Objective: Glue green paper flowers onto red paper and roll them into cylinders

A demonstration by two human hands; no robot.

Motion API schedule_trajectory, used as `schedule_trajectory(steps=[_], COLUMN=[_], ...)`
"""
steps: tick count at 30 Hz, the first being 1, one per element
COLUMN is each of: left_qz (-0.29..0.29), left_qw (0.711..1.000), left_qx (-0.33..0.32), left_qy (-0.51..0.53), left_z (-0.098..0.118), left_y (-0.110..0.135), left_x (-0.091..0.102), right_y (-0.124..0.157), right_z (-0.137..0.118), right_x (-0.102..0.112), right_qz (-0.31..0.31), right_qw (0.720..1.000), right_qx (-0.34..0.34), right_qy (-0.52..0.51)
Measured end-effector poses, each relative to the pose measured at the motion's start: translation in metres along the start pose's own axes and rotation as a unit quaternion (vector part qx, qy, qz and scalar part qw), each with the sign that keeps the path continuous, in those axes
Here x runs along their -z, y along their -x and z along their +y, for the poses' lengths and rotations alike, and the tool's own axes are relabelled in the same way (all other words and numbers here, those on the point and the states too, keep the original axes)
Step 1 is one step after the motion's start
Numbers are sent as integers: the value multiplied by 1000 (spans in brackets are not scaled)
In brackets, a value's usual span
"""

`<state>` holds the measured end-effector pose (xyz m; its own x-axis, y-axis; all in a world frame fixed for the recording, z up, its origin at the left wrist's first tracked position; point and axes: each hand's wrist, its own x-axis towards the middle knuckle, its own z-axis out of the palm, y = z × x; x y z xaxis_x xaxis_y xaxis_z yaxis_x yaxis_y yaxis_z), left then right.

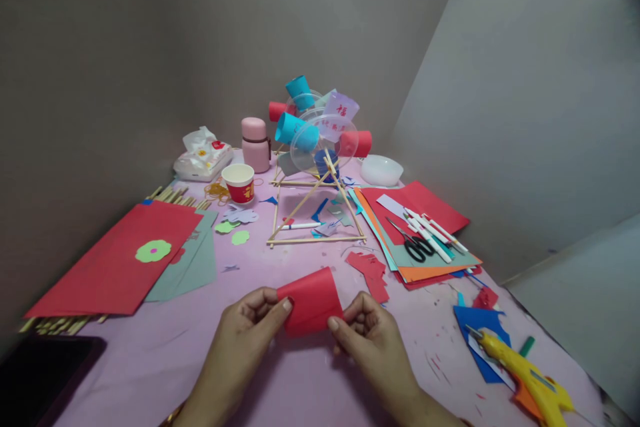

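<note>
A small piece of red paper point(314, 304) is held up above the near middle of the table. My left hand point(253, 330) pinches its left edge, thumb in front and fingers behind. At the lower right corner, my right hand point(370, 334) grips it between thumb and curled fingers. The paper bows slightly between the two hands. Beyond it stands a wheel-like model on a stick frame point(316, 240), with clear plastic discs point(325, 140) and rolled paper cups such as a blue one point(295, 130) and a red one point(356, 143).
At right lie coloured sheets point(440, 204) with scissors point(417, 247) and several pens; nearer is a yellow glue gun point(525, 367). Red sheets point(115, 257) cover sticks at left, near a dark phone-like slab point(45, 377). A paper cup point(239, 184) and pink flask point(255, 147) stand behind.
</note>
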<state>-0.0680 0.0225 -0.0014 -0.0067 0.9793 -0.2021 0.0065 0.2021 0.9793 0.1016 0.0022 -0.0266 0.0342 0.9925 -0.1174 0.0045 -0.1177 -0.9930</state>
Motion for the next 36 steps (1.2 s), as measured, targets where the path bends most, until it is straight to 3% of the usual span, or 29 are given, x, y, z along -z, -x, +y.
schedule_trajectory(steps=[14, 23, 36], left_qz=[-17, -99, -111], left_qw=[999, 995, 992], left_qx=[4, -5, -17], left_qy=[27, 33, 49], left_z=[1, -5, -5], left_y=[0, 1, -4], left_x=[-1, 2, 1], right_y=[-2, -3, -6], right_z=[-1, -1, 0], right_x=[0, 2, 1], right_qz=[-1, 2, 5], right_qw=[1000, 1000, 998], right_qx=[-10, -13, 5], right_qy=[-15, -21, -68])
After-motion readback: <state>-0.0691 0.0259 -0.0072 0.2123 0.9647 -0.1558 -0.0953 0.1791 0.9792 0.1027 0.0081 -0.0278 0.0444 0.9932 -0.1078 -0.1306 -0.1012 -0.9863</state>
